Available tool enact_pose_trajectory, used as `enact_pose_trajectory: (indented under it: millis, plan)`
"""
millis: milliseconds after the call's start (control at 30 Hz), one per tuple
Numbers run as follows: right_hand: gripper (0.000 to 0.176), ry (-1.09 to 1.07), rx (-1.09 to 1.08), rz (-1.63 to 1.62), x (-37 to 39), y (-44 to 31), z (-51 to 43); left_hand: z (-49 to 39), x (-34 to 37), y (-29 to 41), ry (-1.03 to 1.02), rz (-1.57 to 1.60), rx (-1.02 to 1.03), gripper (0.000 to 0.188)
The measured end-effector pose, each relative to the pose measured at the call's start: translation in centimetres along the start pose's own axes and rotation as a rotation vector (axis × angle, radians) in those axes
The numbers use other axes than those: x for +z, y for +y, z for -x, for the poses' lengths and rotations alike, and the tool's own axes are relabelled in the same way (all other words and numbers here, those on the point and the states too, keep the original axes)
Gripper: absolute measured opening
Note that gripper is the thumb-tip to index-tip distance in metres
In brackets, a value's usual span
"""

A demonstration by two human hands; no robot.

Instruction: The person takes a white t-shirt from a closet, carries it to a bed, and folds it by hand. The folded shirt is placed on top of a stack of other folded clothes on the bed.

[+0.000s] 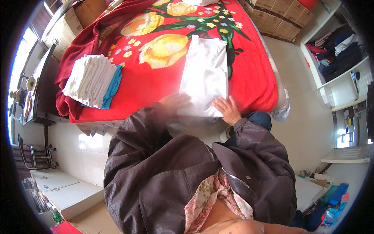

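Note:
A white garment (pixel 206 79), folded into a long strip, lies on the red flowered blanket (pixel 140 96) near the bed's front edge. My left hand (pixel 175 102) rests at its near left edge, partly blurred by a hazy patch. Flat on the near right corner is my right hand (pixel 229 109), fingers spread. Neither hand grips the cloth. To the left on the blanket sits a stack of folded white clothes (pixel 90 79), with folded blue cloth (pixel 112 87) at its right side.
A dark red cover (pixel 65 99) is bunched along the bed's left side. Stacked cardboard boxes (pixel 277 17) stand beyond the bed at right. Open shelves (pixel 339 87) with clothes line the right wall. A dark table (pixel 46 84) stands left, and a white cabinet (pixel 67 187) is at lower left.

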State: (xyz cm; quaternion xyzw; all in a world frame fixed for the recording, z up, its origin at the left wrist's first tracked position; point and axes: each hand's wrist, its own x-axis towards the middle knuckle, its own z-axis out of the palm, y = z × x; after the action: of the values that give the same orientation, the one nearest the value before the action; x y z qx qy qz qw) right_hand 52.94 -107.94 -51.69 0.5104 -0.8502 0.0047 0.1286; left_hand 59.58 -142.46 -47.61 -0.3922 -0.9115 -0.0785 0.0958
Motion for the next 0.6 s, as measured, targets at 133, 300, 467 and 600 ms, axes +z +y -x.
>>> enact_pose_trajectory:
  millis: [133, 300, 467, 600]
  plan:
    - [0.059, -0.065, 0.037, -0.429, -3.5, 1.1, -0.7, -2.0, -3.5, 0.8, -0.047, 0.243, -0.063, 0.045]
    - [0.039, 0.026, 0.228, -0.966, -9.8, 3.2, -1.1, -3.6, -10.3, 3.1, 0.165, 0.859, -0.306, 0.028]
    - [0.024, 0.015, 0.482, -1.514, -11.4, 5.8, -3.1, -5.1, -10.2, -0.1, 0.09, 1.384, -0.743, 0.028]
    - [0.024, 0.242, 0.712, -1.866, -7.4, 8.2, -7.3, -7.9, -4.7, -7.1, 0.157, 1.294, -0.721, 0.027]
